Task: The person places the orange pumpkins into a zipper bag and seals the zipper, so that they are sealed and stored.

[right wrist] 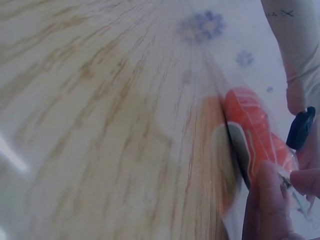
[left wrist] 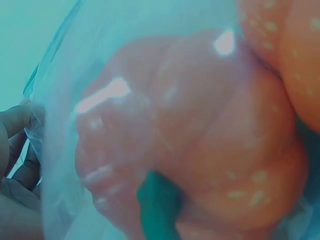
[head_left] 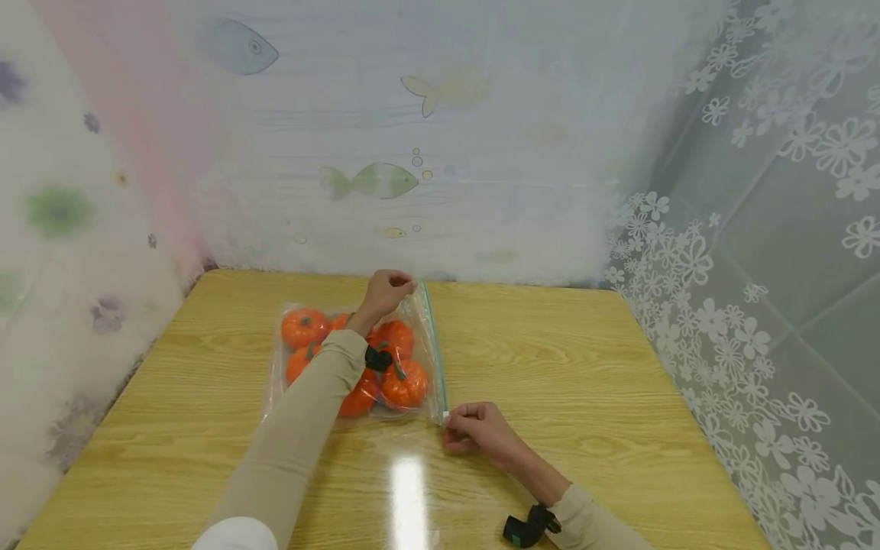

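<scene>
A clear zip bag (head_left: pixel 275 382) lies on the table with several small orange pumpkins (head_left: pixel 404 384) inside. Its teal zip strip (head_left: pixel 433 344) runs along the right side. At the far end of that strip my left hand (head_left: pixel 388 294) pinches the bag's corner, the forearm crossing over the pumpkins and hiding some. My right hand (head_left: pixel 481 431) pinches the white zip slider (head_left: pixel 445 415) at the near end. In the left wrist view a pumpkin with a green stem (left wrist: pixel 159 205) shows through the plastic, beside the left fingers (left wrist: pixel 17 120). Right fingers (right wrist: pixel 270 200) appear low in the right wrist view.
The wooden table (head_left: pixel 550 367) reaches back to a wall covering printed with fish (head_left: pixel 385 181). A floral-patterned translucent panel (head_left: pixel 742 344) borders the right side. Black wrist cameras (head_left: pixel 528 527) are strapped to both forearms.
</scene>
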A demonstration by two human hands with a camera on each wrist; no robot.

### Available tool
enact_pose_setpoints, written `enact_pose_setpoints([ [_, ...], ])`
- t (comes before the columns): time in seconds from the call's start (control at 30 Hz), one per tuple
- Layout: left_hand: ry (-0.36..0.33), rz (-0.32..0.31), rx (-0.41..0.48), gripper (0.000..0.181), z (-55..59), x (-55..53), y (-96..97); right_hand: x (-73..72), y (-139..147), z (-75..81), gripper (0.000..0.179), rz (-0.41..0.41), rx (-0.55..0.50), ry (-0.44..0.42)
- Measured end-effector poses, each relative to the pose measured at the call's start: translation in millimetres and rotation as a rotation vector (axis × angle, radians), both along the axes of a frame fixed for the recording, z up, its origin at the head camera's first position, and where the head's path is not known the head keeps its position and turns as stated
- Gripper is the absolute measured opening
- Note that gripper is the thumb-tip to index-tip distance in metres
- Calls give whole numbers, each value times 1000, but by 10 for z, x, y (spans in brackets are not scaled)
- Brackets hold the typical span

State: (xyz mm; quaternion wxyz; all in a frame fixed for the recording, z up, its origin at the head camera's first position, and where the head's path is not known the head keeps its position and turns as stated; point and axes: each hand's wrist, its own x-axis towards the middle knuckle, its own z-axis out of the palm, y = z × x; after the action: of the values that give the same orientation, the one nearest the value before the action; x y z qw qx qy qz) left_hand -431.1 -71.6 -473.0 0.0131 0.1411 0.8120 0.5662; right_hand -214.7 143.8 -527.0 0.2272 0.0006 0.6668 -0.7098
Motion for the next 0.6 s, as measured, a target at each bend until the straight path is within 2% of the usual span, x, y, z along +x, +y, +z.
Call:
enact_pose_setpoints([
  [0.17, -24, -32, -6, 26, 23, 12, -5, -13, 15, -15, 26, 26, 10, 7],
  [0.3, -40, -73, -82, 32, 21, -11, -33, -21, 52, -10, 30, 57, 41, 12],
  [0.47, 28, -110, -177, 41, 45, -24, -103, 2, 169, 14, 40, 77, 99, 26],
  [0.6, 104, -100, -230, 43, 106, 35, -224, 17, 329, 58, 46, 84, 202, 122],
])
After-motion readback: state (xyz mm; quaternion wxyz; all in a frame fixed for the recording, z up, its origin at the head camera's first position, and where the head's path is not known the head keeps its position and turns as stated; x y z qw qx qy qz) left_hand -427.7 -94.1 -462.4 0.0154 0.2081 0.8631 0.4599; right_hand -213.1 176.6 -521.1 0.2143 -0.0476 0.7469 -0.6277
